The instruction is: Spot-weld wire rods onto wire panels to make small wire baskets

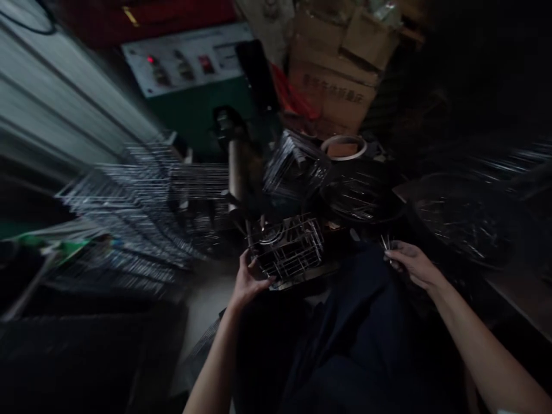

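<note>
A small wire basket (pixel 297 253) rests at the machine in front of me. My left hand (pixel 248 282) grips its near left corner, the fingers at its left side and the thumb along the lower edge. To the right, my right hand (pixel 407 261) pinches a small bunch of thin metal wires (pixel 386 242), their ends fanned upward. That hand is over my dark-clothed leg (pixel 362 299), apart from the basket. The dim light and blur hide fine detail where the basket meets the machine.
Wire racks (pixel 129 201) are piled at the left. Behind the basket stand a machine arm (pixel 235 172), more wire frames (pixel 293 164) and a control panel (pixel 185 60) with a red light. Dark trays of metal wires (pixel 357 195) lie right; cardboard boxes (pixel 332 80) stand behind.
</note>
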{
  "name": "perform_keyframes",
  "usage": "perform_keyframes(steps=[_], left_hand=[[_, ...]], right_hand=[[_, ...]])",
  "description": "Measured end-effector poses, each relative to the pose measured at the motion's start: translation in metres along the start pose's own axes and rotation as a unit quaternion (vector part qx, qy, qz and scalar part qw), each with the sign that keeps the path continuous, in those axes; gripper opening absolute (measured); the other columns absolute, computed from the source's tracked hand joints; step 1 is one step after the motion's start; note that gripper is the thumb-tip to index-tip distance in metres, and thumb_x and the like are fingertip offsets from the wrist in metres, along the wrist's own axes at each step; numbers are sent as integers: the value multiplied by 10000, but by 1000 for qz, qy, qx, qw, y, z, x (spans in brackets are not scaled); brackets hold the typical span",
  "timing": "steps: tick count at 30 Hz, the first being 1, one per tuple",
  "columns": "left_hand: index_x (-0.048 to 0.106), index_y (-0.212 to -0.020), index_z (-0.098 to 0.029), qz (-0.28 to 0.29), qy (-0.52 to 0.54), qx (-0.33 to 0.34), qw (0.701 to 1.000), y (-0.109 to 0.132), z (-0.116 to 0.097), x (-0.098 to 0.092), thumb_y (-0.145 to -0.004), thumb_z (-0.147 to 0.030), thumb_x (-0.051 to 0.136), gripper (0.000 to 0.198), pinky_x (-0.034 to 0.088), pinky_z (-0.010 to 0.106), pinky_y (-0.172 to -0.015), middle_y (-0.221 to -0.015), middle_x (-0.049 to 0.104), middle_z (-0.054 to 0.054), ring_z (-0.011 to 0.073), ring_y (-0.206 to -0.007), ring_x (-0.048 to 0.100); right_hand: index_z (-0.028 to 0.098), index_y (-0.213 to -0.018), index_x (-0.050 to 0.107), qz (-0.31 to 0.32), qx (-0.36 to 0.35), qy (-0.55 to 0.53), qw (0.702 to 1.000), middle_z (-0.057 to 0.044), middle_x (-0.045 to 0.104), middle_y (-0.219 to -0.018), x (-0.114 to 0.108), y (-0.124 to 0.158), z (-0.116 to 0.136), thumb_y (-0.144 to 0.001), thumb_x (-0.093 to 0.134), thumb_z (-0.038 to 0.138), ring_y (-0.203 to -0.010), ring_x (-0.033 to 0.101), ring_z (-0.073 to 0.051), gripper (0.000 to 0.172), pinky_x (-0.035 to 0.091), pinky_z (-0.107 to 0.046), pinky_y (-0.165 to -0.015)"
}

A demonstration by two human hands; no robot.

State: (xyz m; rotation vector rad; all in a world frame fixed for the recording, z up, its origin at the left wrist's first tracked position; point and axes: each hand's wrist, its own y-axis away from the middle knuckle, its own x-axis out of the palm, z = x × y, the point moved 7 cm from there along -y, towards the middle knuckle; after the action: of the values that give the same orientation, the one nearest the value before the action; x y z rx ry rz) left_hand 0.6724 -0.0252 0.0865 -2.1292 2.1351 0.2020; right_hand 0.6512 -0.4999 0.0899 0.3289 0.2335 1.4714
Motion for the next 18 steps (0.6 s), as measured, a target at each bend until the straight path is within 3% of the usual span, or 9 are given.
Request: perform_keyframes(steps=[5, 8, 11, 14, 18], left_hand=[[269, -1381, -311, 0, -3, 28, 1000, 18, -1, -11, -570, -310, 898, 1026, 395, 585, -1108, -1367, 505, 115, 318, -1261, 560], [276, -1385, -302, -7, 5, 31, 999, 25, 0, -20, -551, -295, 895, 1039, 401, 587, -1101, -1392, 486, 125, 335, -1266, 554], [263, -1396, -286, -4, 24, 24, 999, 27, 2, -26, -550, -287, 888, 1051, 402, 596, -1093, -1401, 483, 146, 350, -1284, 540], [265, -1396, -280, 3, 43, 31, 999, 27, 5, -29, -548, -274, 892, 1055, 373, 595, -1116, -1398, 486, 147, 347, -1297, 529], [283, -1398, -286, 6, 54, 47, 997, 27, 12, -31, -554, -257, 894, 1042, 355, 578, -1134, -1422, 461, 138, 338, -1311, 513]], right_hand=[[169, -945, 595, 229, -10, 29, 973, 9, 649, -668, 143, 11, 65, -704, 829, 416, -437, 520, -75, 416, 388, -175, -397], [146, -963, 637, 327, -34, 91, 940, -31, 695, -748, 202, 23, 90, -788, 761, 439, -514, 614, -112, 363, 496, -219, -482], [151, -1050, 699, 416, -83, 197, 884, -70, 738, -929, 245, 33, 109, -850, 717, 431, -792, 712, -186, 344, 574, -299, -717], [204, -1057, 730, 437, -213, 323, 812, -30, 741, -965, 276, 36, 123, -897, 686, 362, -899, 694, -185, 229, 537, -296, -822], [193, -973, 719, 359, -392, 479, 698, -37, 724, -877, 305, 32, 114, -956, 601, 233, -826, 666, -181, 126, 523, -299, -772]])
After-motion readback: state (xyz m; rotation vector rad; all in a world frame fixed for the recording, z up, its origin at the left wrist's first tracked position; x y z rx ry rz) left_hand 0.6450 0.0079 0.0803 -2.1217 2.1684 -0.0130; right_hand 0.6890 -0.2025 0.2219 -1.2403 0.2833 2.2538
